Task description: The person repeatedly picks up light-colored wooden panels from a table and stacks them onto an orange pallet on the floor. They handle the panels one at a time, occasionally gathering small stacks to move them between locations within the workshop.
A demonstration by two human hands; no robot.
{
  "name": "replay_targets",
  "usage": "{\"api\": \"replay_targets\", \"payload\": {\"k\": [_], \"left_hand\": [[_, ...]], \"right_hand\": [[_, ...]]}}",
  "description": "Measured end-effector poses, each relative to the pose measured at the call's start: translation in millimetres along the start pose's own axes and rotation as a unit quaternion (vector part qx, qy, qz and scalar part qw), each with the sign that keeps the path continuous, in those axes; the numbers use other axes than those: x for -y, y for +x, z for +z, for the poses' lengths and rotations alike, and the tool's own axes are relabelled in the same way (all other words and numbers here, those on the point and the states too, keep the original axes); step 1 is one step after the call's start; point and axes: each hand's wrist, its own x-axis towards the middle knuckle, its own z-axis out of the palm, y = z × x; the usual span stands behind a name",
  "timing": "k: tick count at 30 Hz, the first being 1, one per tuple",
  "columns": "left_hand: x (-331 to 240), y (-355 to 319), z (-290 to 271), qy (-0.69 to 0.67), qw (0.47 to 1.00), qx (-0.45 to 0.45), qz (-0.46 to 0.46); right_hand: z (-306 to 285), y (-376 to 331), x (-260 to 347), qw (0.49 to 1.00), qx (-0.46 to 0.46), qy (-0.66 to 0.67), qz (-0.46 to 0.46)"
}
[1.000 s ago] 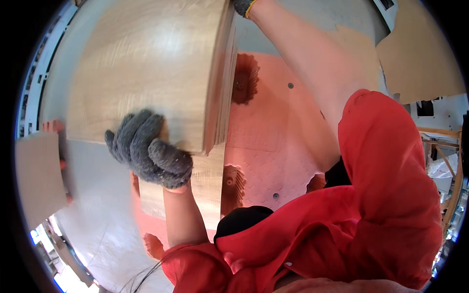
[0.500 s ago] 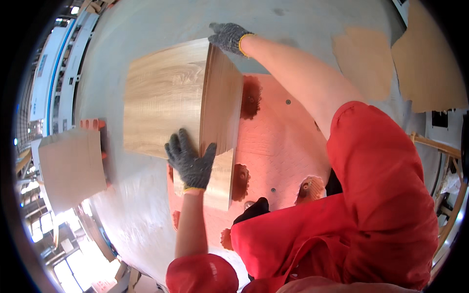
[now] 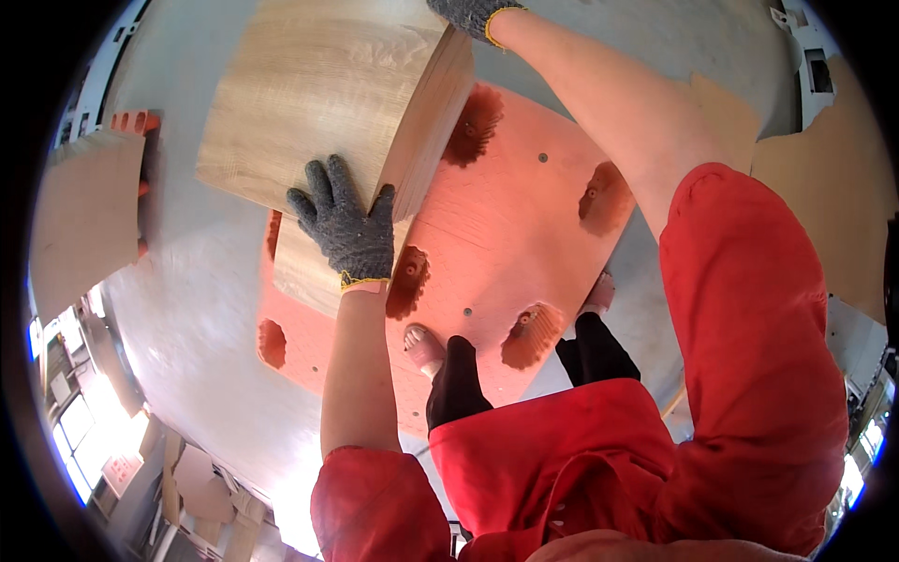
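A thick stack of light wood-grain boards (image 3: 309,94) lies on an orange plastic pallet (image 3: 506,225), turned at an angle. Beneath its near end, more wood-grain board (image 3: 304,267) sticks out toward me. My left hand (image 3: 346,220), in a dark grey knitted glove, rests on the near right corner of the top board. Its fingers are spread flat and the thumb reaches to the side edge. My right hand (image 3: 476,14), gloved alike, is at the far right corner of the stack. The picture's upper edge cuts it off, so its fingers are hidden.
Round ribbed recesses dot the pallet. My foot (image 3: 425,348) is at its near edge. Cardboard (image 3: 89,220) covers another orange pallet at the left. Brown cardboard sheets (image 3: 824,178) lie at the right, and scraps (image 3: 201,482) at the lower left.
My view has shifted, so the stack and both hands sit higher in the picture, and the stack looks more turned. My feet have come into sight. Both hands keep to the same corners.
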Motion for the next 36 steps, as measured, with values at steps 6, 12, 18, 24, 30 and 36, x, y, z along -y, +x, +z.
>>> {"api": "replay_targets", "payload": {"k": [6, 12, 18, 24, 30, 36], "left_hand": [[1.0, -5.6, 0.5, 0.005, 1.0, 0.003, -0.012], [-5.3, 8.6, -4.3, 0.039, 0.999, 0.033, 0.003], [-6.8, 23.2, 10.3, 0.153, 0.981, 0.062, 0.101], [4.6, 75.8, -24.6, 0.218, 0.932, 0.288, -0.017], [-75.5, 4.3, 14.6, -0.01, 0.972, 0.219, 0.083], [-296.5, -91.0, 7.7, -0.12, 0.823, 0.42, 0.363]], "right_hand": [[-14.4, -7.6, 29.9, 0.998, 0.055, -0.008, 0.039], [-15.1, -39.9, 10.5, 0.996, -0.035, 0.054, 0.064], [-33.3, -308.7, -70.7, 0.968, 0.099, 0.171, 0.154], [-244.3, -657.1, -82.7, 0.773, 0.328, 0.026, 0.543], [-445.8, -811.6, -58.7, 0.712, -0.001, -0.05, 0.7], [-546.2, -795.2, -75.2, 0.703, -0.344, -0.262, 0.564]]}}
